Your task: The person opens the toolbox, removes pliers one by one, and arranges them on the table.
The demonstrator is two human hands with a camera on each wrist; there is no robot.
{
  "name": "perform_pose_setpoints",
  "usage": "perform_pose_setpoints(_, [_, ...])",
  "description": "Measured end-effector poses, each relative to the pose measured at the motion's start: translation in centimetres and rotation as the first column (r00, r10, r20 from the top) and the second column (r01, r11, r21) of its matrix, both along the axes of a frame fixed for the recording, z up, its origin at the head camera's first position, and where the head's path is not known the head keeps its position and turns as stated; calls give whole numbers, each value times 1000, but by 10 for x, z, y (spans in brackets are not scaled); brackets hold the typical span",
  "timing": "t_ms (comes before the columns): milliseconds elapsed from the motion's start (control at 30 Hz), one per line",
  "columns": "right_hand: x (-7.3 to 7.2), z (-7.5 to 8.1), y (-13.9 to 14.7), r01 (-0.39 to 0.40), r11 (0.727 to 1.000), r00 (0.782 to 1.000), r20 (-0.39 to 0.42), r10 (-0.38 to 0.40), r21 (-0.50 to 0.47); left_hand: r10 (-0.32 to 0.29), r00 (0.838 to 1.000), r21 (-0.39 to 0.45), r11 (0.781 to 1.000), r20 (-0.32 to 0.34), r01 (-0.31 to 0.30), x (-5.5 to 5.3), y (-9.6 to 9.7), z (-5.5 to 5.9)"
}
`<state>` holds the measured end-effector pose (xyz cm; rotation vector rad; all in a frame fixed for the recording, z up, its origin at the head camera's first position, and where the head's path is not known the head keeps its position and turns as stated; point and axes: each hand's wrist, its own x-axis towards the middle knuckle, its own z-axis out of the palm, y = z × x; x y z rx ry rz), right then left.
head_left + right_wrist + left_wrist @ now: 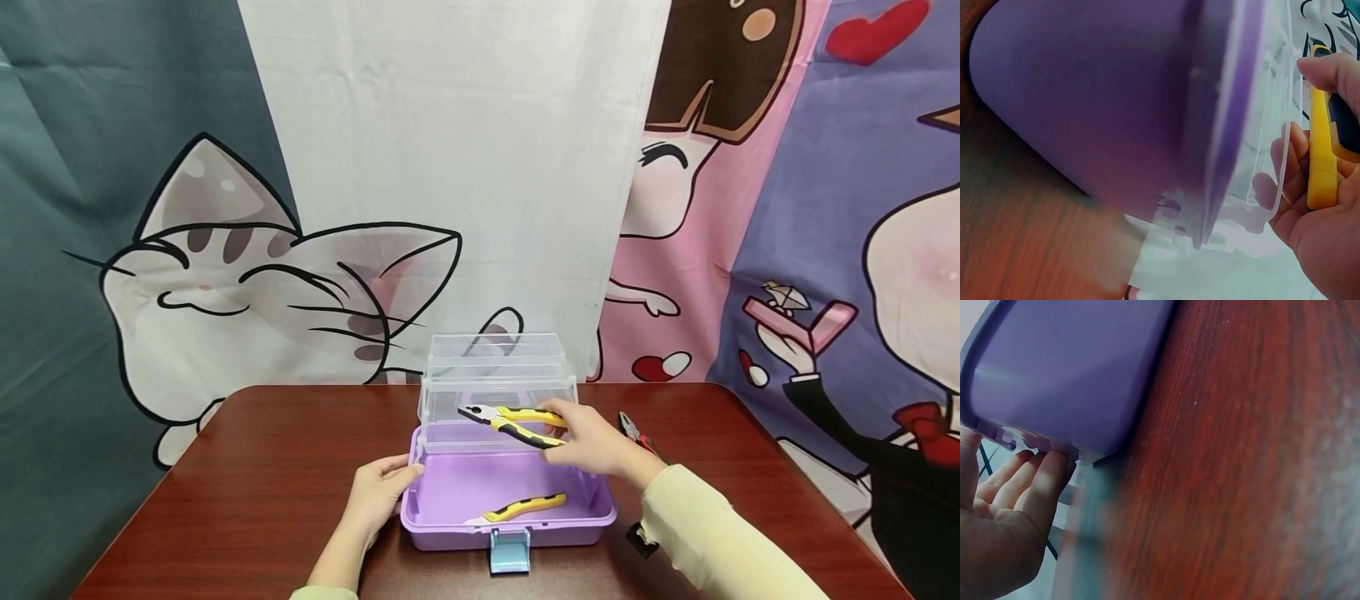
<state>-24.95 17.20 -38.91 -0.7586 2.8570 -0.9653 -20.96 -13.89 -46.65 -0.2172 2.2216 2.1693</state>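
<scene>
A purple toolbox (491, 479) with a clear lid (495, 362) raised at its back stands on the table. My left hand (378, 492) grips its left rim, thumb on top and fingers along the outer wall, as the left wrist view shows. Above the box, my right hand (588, 435) holds combination pliers (513, 421) by their yellow-and-black handles; the jaws point left and the handles are spread. On the box floor near the front wall lies a tool with a yellow-and-black handle (525, 507), its pale metal end to the left.
Pliers with a red handle (632, 429) lie on the brown table (300, 467) to the box's right, partly hidden by my right forearm. A light blue latch (510, 552) hangs down at the box's front. Behind the table hangs a cartoon-printed cloth (450, 167).
</scene>
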Motion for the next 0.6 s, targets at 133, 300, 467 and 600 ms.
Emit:
perform_pose_setpoints(133, [3, 0, 4, 9, 1000, 1000, -14, -9, -15, 4, 1000, -1, 1000, 2, -4, 0, 0, 0])
perform_pose_setpoints(300, [7, 0, 7, 16, 1000, 999, -31, -17, -24, 10, 1000, 3, 1000, 4, -10, -1, 0, -1])
perform_pose_setpoints(467, [10, -2, 10, 39, 998, 998, -47, -41, -43, 20, 1000, 2, 1000, 6, -20, 0, 1, -1])
perform_pose_setpoints(600, [11, -2, 14, 51, 997, 997, -62, -54, -62, 23, 1000, 2, 1000, 7, -23, 0, 1, -2])
